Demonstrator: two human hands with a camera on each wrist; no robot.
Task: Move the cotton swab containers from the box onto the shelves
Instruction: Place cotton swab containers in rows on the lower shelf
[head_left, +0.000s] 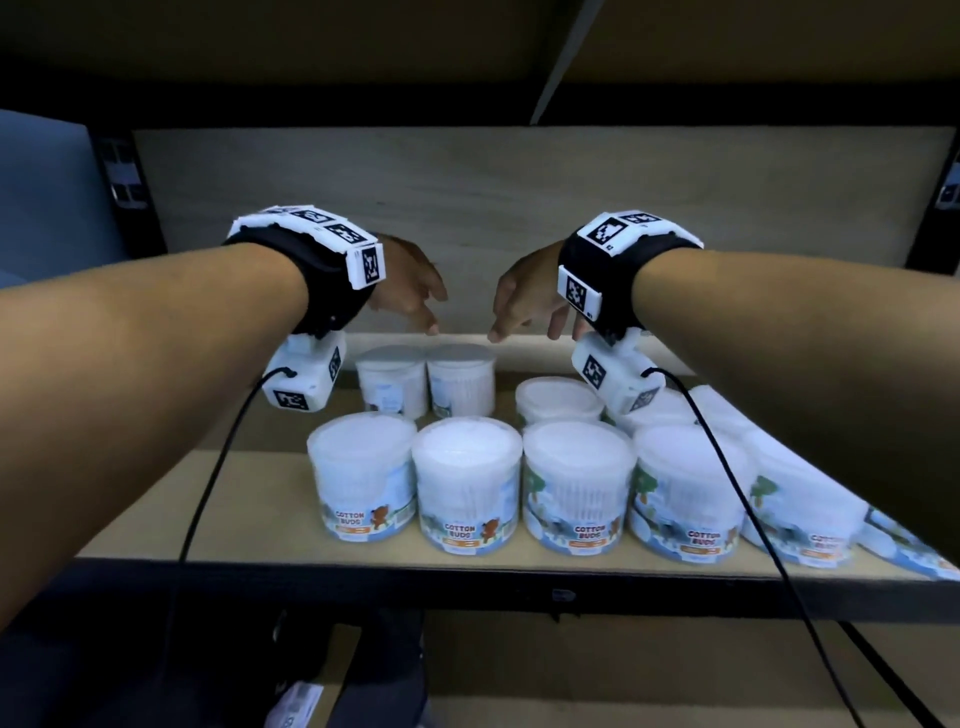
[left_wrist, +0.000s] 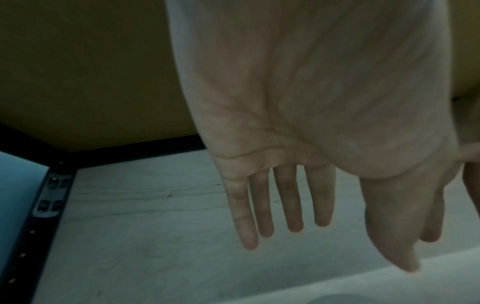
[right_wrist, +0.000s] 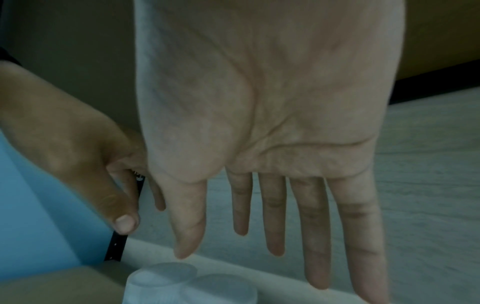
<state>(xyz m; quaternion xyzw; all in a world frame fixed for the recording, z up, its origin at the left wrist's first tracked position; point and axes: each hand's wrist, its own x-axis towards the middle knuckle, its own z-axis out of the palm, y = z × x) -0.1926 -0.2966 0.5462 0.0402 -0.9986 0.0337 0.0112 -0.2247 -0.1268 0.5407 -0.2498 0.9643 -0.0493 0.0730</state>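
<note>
The left hand (head_left: 410, 283) hangs empty, fingers (left_wrist: 262, 205) straight and slightly apart, just above two tubs (head_left: 426, 379) at the back of the shelf (head_left: 249, 504). The right hand (head_left: 524, 299) is likewise empty, fingers (right_wrist: 272, 209) spread. Nearer than the fingertips stand more tubs (head_left: 519, 483), so much seems done. The box is out of view, so I cannot tell what is left.

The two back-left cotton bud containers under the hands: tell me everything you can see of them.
The two back-left containers are round, translucent white plastic tubs with flat lids, packed with white swabs. They stand upright, side by side and apparently touching, behind the front row on the wooden shelf. The left hand and right hand hover above them, fingers extended, touching neither.
</note>
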